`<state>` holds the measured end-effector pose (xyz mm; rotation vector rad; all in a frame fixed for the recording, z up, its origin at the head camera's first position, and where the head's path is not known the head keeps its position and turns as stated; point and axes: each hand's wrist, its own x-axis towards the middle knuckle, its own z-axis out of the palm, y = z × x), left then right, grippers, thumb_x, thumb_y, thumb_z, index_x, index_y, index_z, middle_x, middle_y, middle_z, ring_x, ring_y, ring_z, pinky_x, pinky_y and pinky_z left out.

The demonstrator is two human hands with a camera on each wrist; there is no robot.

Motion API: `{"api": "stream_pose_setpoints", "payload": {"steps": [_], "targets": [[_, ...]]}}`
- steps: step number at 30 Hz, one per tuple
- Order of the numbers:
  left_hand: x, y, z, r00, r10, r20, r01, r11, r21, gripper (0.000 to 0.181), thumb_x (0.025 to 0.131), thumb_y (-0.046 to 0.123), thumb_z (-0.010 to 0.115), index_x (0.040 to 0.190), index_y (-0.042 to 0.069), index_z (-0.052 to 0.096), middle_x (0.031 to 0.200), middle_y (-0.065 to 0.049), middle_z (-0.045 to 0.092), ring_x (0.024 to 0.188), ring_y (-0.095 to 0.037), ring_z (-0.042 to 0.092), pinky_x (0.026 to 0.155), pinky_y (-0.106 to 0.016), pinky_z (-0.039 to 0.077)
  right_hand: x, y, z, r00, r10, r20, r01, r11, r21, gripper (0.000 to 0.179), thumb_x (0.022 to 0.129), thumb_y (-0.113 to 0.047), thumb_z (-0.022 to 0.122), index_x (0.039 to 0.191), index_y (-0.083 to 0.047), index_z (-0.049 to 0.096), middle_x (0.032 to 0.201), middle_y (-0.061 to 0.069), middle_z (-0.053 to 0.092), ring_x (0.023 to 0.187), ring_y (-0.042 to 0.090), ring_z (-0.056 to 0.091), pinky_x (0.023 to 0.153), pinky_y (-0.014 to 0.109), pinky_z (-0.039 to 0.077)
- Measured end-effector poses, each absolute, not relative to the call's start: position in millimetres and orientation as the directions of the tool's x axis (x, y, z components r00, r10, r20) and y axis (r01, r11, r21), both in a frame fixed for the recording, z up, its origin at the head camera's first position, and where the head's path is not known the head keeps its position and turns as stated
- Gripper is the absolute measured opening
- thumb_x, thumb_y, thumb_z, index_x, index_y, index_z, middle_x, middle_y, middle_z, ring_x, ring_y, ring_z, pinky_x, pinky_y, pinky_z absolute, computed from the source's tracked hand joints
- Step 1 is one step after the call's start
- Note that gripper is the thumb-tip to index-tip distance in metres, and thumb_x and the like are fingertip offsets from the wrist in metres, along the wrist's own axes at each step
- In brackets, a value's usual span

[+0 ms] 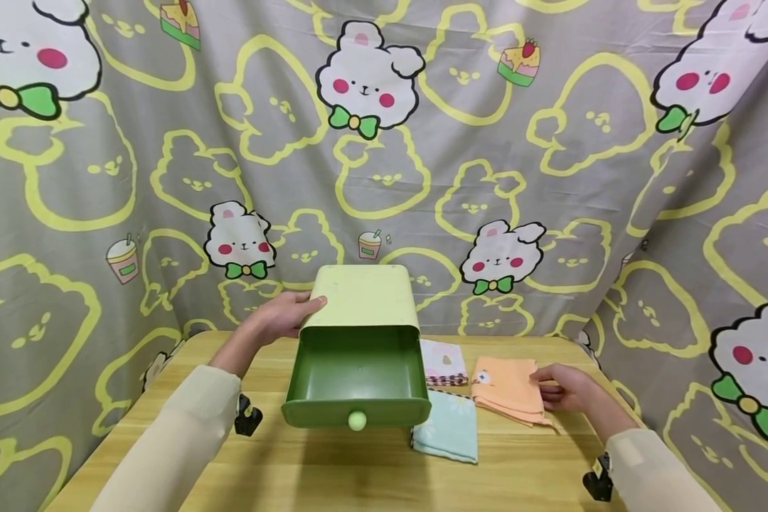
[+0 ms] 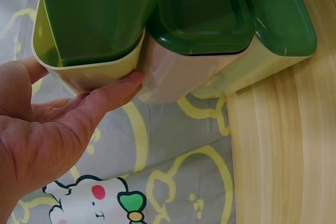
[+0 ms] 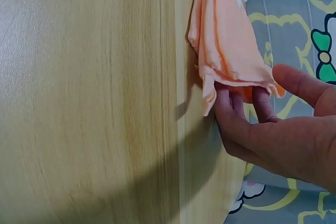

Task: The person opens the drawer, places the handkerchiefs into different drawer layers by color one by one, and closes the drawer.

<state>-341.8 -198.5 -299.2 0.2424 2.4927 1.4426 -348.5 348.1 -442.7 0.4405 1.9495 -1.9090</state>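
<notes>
My left hand (image 1: 286,314) grips the left side of a pale yellow-green drawer cabinet (image 1: 366,295), its thumb over the top edge. The cabinet's top green drawer (image 1: 358,370) is pulled out toward me, with a bare inside and a round pale knob (image 1: 357,421). Lower drawers, one in a pinkish casing (image 2: 184,72), show beside it in the left wrist view. At the right, my right hand (image 1: 569,387) holds the near edge of a folded orange towel (image 1: 505,384). Its fingers (image 3: 262,103) are tucked under that edge, with the thumb above.
A folded light-blue towel (image 1: 451,427) lies right of the drawer, and a white patterned towel (image 1: 444,359) is behind it, partly hidden by the cabinet. All rest on a wooden table (image 1: 525,469). A grey cartoon-print curtain (image 1: 384,199) hangs behind and along both sides.
</notes>
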Motion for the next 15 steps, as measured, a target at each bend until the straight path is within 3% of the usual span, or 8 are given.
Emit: {"api": "stream_pose_setpoints", "payload": {"steps": [3,9,15], "targets": [[-342.4,-198.4,-299.4,-0.955,0.266,-0.129,0.019,0.493,0.87,0.068,0.108,0.044,0.045,0.161,0.006,0.026,0.13,-0.02,0.063,0.105,-0.019,0.065,0.093,-0.039,0.056,-348.6,347.1,-441.3,-0.879,-0.02,-0.476,0.476,0.011,-0.879,0.013,0.093,-0.007,0.064,0.103,0.002,0.063,0.089,0.011,0.066,0.082,0.019,0.067,0.079,0.037,0.058],[-341.6,-198.8,-298.1,-0.956,0.262,-0.13,0.018,0.497,0.867,0.067,0.109,0.043,0.045,0.161,0.005,0.026,0.128,-0.02,0.064,0.103,-0.018,0.065,0.091,-0.038,0.057,-350.6,343.3,-437.6,-0.873,0.003,-0.488,0.488,0.02,-0.873,0.043,0.092,-0.008,0.065,0.124,0.007,0.042,0.095,0.016,0.059,0.083,0.023,0.065,0.08,0.039,0.058],[-342.4,-199.0,-298.4,-0.956,0.262,-0.13,0.016,0.492,0.871,0.066,0.109,0.043,0.045,0.161,0.005,0.026,0.129,-0.02,0.063,0.103,-0.018,0.064,0.09,-0.037,0.057,-350.6,339.0,-435.8,-0.869,-0.016,-0.495,0.494,0.046,-0.868,0.053,0.097,-0.014,0.058,0.134,0.01,0.029,0.096,0.015,0.059,0.086,0.025,0.062,0.079,0.037,0.057]]}}
